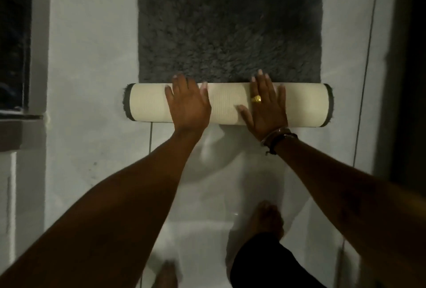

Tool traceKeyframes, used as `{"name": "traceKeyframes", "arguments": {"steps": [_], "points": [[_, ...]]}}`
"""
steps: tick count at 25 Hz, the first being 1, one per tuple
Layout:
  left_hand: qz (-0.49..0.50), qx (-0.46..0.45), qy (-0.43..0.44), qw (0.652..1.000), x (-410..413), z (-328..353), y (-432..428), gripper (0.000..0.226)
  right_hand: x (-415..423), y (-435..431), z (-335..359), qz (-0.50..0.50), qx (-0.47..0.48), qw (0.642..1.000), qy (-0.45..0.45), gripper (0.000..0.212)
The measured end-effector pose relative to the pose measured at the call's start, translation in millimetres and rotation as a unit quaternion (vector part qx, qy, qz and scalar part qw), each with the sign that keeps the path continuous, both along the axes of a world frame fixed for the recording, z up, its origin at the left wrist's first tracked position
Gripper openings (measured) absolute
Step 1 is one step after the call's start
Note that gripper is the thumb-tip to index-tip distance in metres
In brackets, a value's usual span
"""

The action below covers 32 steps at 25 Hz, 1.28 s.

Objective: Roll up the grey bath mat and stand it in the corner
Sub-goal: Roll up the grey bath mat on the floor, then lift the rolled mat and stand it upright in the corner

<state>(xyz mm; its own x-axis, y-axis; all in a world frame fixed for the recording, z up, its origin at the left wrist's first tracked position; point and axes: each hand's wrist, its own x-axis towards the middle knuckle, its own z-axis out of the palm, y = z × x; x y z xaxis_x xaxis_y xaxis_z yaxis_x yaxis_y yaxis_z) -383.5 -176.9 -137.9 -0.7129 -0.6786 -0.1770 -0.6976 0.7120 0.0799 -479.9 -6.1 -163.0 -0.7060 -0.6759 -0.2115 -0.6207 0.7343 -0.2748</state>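
The grey bath mat (228, 31) lies on the white tiled floor, its shaggy pile facing up on the far half. The near part is wound into a roll (147, 104) that shows the cream ribbed backing, with grey fringe at both ends. My left hand (187, 103) rests flat on top of the roll, left of its middle, fingers spread. My right hand (265, 103), with a gold ring and a wristband, lies flat on the roll to the right of the middle. Both palms press on the roll without curling around it.
White floor tiles (92, 68) with dark grout lines surround the mat. A dark step or ledge (20, 124) sits at the left, and a dark door frame (405, 80) runs down the right. My bare feet (267, 218) stand on the tiles just behind the roll.
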Motion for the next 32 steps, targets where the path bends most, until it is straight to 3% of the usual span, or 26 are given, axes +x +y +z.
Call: {"name": "traceKeyframes", "arguments": {"steps": [5,8,11,13,15,18,20,22,24,25,26,27,28,29,32], "points": [[-0.1,0.041,0.04,0.993,-20.4,-0.2,-3.4,0.074,-88.2,-61.0,7.9,-0.022,0.012,0.999,-0.046,0.075],[-0.192,0.021,0.052,0.98,-46.6,-3.7,-20.8,0.071,-113.1,-77.7,26.2,-0.067,0.029,0.997,-0.036,0.07],[-0.186,0.053,-0.018,0.981,-80.7,-0.2,-49.8,0.075,-89.9,-93.7,55.3,-0.114,-0.027,0.993,0.001,0.066],[-0.154,0.072,-0.074,0.983,-118.1,10.0,-73.9,0.076,-65.9,-95.3,69.6,-0.065,-0.051,0.997,-0.008,0.069],[-0.11,0.062,-0.09,0.988,-155.3,17.0,-95.4,0.067,-62.5,-97.2,68.6,0.016,-0.007,0.999,-0.029,0.074],[-0.051,0.049,-0.033,0.997,-200.1,28.9,-120.5,0.06,-102.2,-127.2,49.4,0.043,0.089,0.995,-0.031,0.079],[-0.03,0.017,0.061,0.998,-201.7,37.7,-129.9,0.052,-147.5,-153.0,41.2,0.043,0.08,0.996,-0.019,0.075],[-0.027,-0.014,0.196,0.98,-190.5,48.3,-125.9,0.041,-191.5,-183.0,40.8,0.039,0.073,0.996,-0.019,0.076],[0.107,0.044,0.289,0.95,-164.5,50.3,-105.2,0.04,-221.1,-203.9,48.0,0.047,0.083,0.994,-0.048,0.084],[0.255,0.138,0.307,0.906,-156.6,50.1,-96.5,0.048,-232.1,-211.4,49.6,0.049,0.098,0.991,-0.074,0.087],[0.431,0.286,0.311,0.797,-156.4,51.4,-91.2,0.062,-242.6,-218.5,53.4,0.037,0.12,0.985,-0.118,0.09],[0.565,0.437,0.291,0.636,-160.4,47.7,-89.3,0.076,-252.7,-223.9,55.1,0.015,0.138,0.977,-0.164,0.095],[0.605,0.557,0.253,0.51,-165.1,41.6,-92.3,0.084,-260.6,-229.3,55.6,-0.004,0.156,0.967,-0.204,0.101],[0.579,0.638,0.234,0.45,-169.0,30.4,-96.7,0.086,-267.7,-236.0,54.2,-0.013,0.166,0.956,-0.242,0.107],[0.489,0.695,0.32,0.419,-189.6,14.5,-113.4,0.089,-287.7,-259.2,48.8,-0.032,0.165,0.918,-0.36,0.123]]}}
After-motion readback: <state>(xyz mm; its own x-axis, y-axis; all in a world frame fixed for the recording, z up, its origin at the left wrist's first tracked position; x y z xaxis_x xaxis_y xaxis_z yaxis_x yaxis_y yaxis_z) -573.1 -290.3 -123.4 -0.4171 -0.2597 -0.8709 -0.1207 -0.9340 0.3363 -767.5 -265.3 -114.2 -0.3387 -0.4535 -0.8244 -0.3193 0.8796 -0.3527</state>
